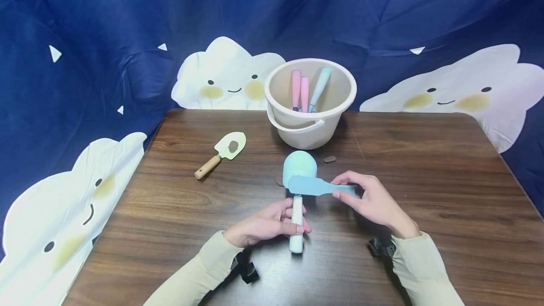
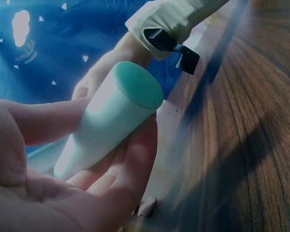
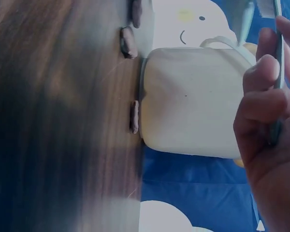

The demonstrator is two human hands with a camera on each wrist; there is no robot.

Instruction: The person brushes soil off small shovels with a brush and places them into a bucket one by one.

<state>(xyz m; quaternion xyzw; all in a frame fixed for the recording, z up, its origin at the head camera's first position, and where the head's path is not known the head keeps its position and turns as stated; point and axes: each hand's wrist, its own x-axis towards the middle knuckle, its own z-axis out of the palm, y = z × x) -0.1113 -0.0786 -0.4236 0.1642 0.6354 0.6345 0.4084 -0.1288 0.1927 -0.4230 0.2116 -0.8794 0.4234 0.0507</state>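
My left hand (image 1: 272, 221) grips the pale mint handle (image 2: 106, 116) of a tool with a light-blue, rounded head (image 1: 299, 162). Its thumb lies across the handle and the fingers curl behind. A flat blue spatula (image 1: 309, 185) is pinched at its narrow end between the thumb and fingers of my right hand (image 1: 371, 199). The spatula's broad end overlaps the lower part of the rounded head in the head view. In the right wrist view the spatula (image 3: 280, 58) appears almost edge-on, held in the curled fingers.
Behind the hands stands a beige bucket (image 1: 308, 133) with pink and light-blue handles inside. To the left lies a pale-green trowel (image 1: 224, 148) with a wooden handle and a brown patch on its blade. Small brown pieces (image 1: 329, 159) lie near the bucket. A blue curtain (image 1: 127, 13) hangs behind.
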